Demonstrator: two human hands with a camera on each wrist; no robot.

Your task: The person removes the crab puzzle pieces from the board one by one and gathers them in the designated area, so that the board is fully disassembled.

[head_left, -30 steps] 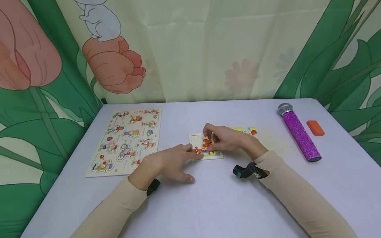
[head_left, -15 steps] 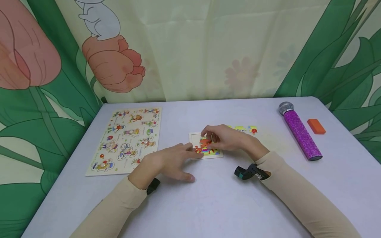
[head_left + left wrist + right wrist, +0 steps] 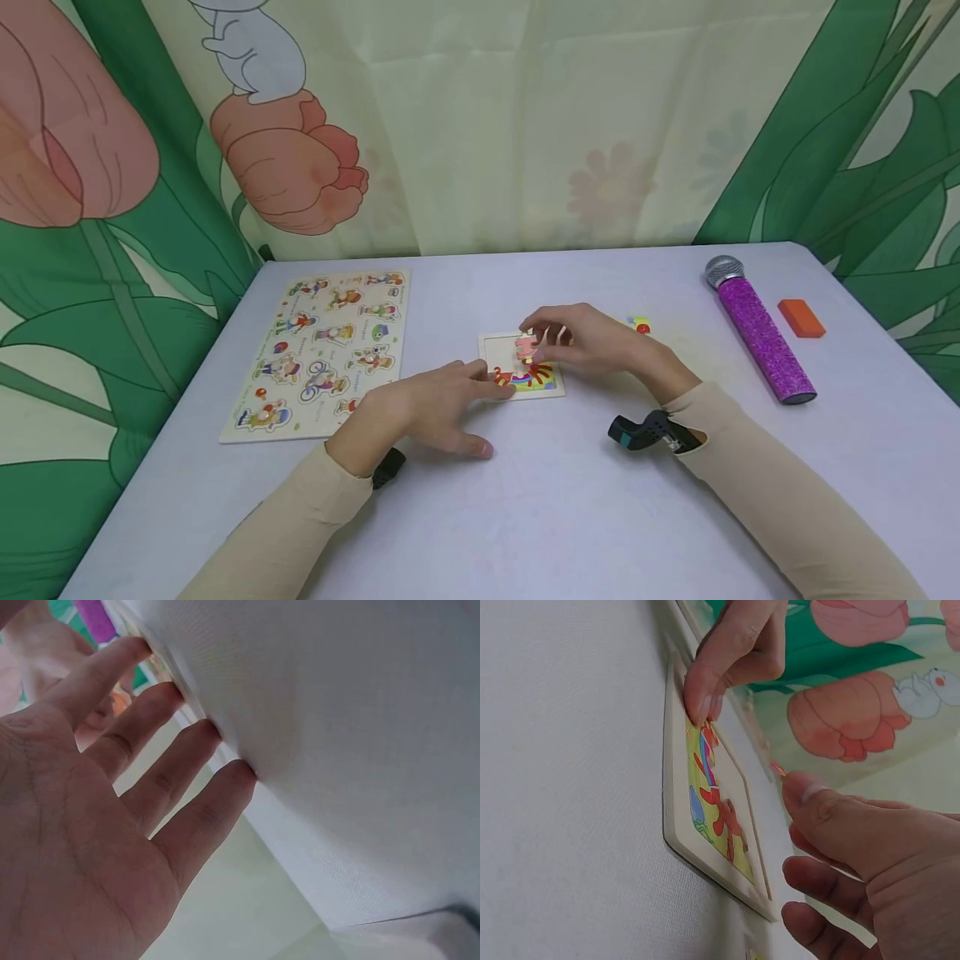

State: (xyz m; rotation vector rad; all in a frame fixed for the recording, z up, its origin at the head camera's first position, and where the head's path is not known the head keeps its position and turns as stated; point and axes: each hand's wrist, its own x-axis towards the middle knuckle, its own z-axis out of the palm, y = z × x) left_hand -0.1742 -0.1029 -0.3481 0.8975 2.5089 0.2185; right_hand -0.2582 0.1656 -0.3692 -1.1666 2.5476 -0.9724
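Note:
My right hand pinches a small reddish-pink puzzle piece between thumb and fingers, over the upper middle of a small wooden puzzle tray. In the right wrist view only a sliver of the piece shows past my thumb, apart from the tray. Joined pieces with a red figure and a rainbow stripe fill the tray's near part; its far part shows bare wood. My left hand spreads its fingers, index fingertip resting on the pieces at the tray's left side, thumb toward the table.
Loose yellow puzzle pieces lie beyond my right hand, partly hidden by it. A large picture board lies at the left. At the right are a glittery purple microphone and an orange block. A printed curtain hangs behind the table.
My right hand has risen and shifted slightly right, lifting and tilting the puzzle piece away from the joined ones. More bare tray shows under it. My left hand stays in place.

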